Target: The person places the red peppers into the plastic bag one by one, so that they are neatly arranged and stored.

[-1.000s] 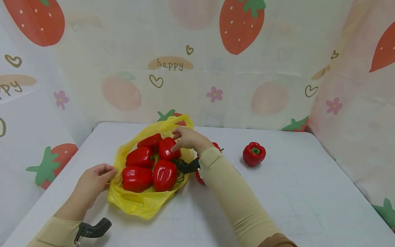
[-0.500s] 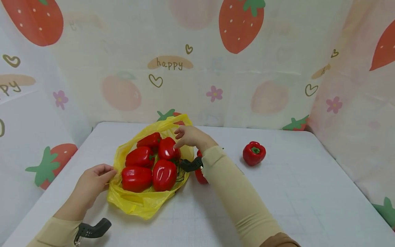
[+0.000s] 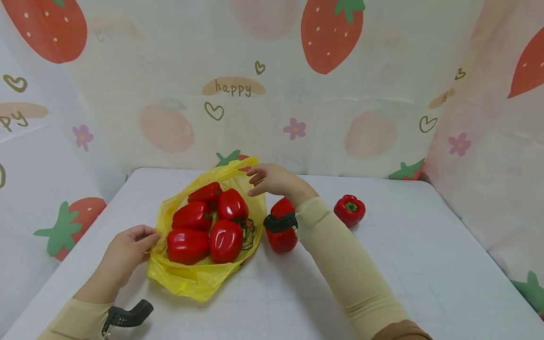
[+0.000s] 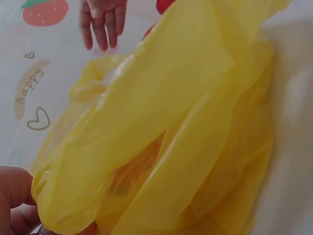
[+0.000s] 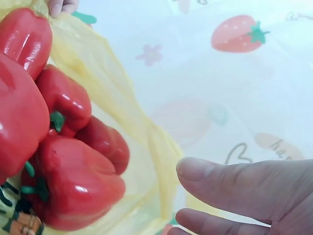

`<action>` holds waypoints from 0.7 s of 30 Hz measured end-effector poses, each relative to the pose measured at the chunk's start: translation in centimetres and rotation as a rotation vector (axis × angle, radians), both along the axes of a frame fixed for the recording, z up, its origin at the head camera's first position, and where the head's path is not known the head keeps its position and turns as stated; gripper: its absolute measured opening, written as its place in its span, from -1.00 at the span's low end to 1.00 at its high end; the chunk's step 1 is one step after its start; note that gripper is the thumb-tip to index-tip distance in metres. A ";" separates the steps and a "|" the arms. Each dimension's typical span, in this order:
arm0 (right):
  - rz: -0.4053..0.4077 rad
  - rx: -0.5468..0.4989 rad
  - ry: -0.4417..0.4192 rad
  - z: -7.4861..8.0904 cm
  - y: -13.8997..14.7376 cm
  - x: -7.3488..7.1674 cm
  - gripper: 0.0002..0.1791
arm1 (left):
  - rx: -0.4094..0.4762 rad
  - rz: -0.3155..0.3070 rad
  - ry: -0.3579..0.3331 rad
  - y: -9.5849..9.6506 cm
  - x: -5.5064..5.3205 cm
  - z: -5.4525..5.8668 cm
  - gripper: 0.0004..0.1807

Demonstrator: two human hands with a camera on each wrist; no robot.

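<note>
A yellow plastic bag (image 3: 182, 278) lies wide-mouthed on the table, with several red bell peppers (image 3: 188, 246) in it. My left hand (image 3: 132, 245) pinches the bag's left edge between thumb and fingers; in the left wrist view the thumb and fingers (image 4: 17, 198) grip the yellow film. Over the bag's right rim hangs my right hand (image 3: 276, 182), its fingers loosely extended and holding nothing. The right wrist view shows that hand (image 5: 244, 196) apart from the nearest bell pepper (image 5: 78, 183). Below my right wrist, two more bell peppers (image 3: 282, 241) stand outside the bag, partly covered by the wrist strap.
Another bell pepper (image 3: 349, 210) sits farther right on the white table (image 3: 408, 264). A strawberry-print cloth (image 3: 323, 141) walls in the back and sides. Inside the bag, a dark printed patch (image 3: 250, 233) shows beside the peppers.
My right hand has drawn back up and to the right, away from the rightmost pepper in the bag, uncovering the two peppers outside it. My left hand has kept its place.
</note>
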State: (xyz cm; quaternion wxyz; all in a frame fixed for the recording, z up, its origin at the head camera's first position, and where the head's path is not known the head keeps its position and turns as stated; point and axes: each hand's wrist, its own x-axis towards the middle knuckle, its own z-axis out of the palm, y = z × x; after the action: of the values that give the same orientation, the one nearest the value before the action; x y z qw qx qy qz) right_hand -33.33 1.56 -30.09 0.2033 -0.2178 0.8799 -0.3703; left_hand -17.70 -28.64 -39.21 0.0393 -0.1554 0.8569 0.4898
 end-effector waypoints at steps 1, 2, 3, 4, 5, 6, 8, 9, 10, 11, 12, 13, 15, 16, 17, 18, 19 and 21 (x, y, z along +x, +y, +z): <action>0.004 0.004 0.012 0.2 0.3 0.1 -0.38 | -0.001 0.000 -0.003 0.0 0.0 0.0 -0.53; 0.004 0.003 0.017 0.4 0.6 0.2 -0.39 | -0.002 0.000 -0.006 0.0 0.0 0.0 -0.53; 0.006 -0.001 0.018 0.5 0.9 0.3 -0.38 | -0.002 0.001 -0.008 0.0 -0.1 0.0 -0.53; 0.009 -0.008 0.023 0.6 1.2 0.5 -0.38 | -0.003 0.002 -0.010 0.1 -0.1 0.0 -0.53; 0.013 -0.016 0.026 0.7 1.6 0.6 -0.39 | -0.003 0.002 -0.011 0.1 -0.1 0.0 -0.53; 0.018 -0.022 0.029 0.8 1.9 0.8 -0.39 | -0.003 0.001 -0.009 0.1 -0.1 -0.1 -0.53; 0.020 -0.032 0.034 1.0 2.7 1.1 -0.40 | -0.002 -0.001 -0.005 0.1 -0.1 -0.1 -0.53; 0.022 -0.034 0.039 1.0 3.1 1.2 -0.41 | -0.002 -0.002 -0.001 0.1 -0.1 -0.1 -0.53; 0.022 -0.034 0.045 1.0 3.5 1.3 -0.41 | -0.002 -0.004 0.002 0.1 -0.2 -0.1 -0.53; 0.021 -0.032 0.047 1.0 4.0 1.4 -0.41 | -0.003 -0.006 0.006 0.1 -0.2 0.0 -0.53; 0.022 -0.033 0.046 0.9 4.4 1.5 -0.41 | -0.004 -0.007 0.007 0.1 -0.2 0.0 -0.53; 0.022 -0.035 0.044 0.9 4.7 1.6 -0.41 | -0.004 -0.007 0.007 0.1 -0.2 0.0 -0.53; 0.021 -0.040 0.039 0.7 5.4 1.7 -0.42 | -0.003 -0.006 0.005 0.2 -0.1 0.1 -0.53; 0.019 -0.043 0.035 0.7 5.7 1.8 -0.43 | -0.003 -0.004 0.002 0.2 -0.1 0.2 -0.53; 0.016 -0.047 0.033 0.6 6.0 1.9 -0.43 | -0.004 -0.003 0.001 0.2 -0.1 0.2 -0.53; 0.014 -0.049 0.033 0.5 6.3 2.0 -0.43 | -0.003 -0.004 0.001 0.2 -0.1 0.3 -0.53; 0.014 -0.053 0.029 0.4 6.5 2.1 -0.43 | -0.002 -0.004 0.001 0.3 0.0 0.3 -0.52; 0.010 -0.054 0.022 0.1 7.1 2.4 -0.44 | -0.003 -0.005 0.004 0.3 0.0 0.4 -0.52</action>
State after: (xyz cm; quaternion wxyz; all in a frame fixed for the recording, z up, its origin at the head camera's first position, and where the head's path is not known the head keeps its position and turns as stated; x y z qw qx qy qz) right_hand -30.94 8.62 -29.95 0.1895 -0.2315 0.8707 -0.3903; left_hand -17.67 -28.31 -38.84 0.0384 -0.1522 0.8582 0.4886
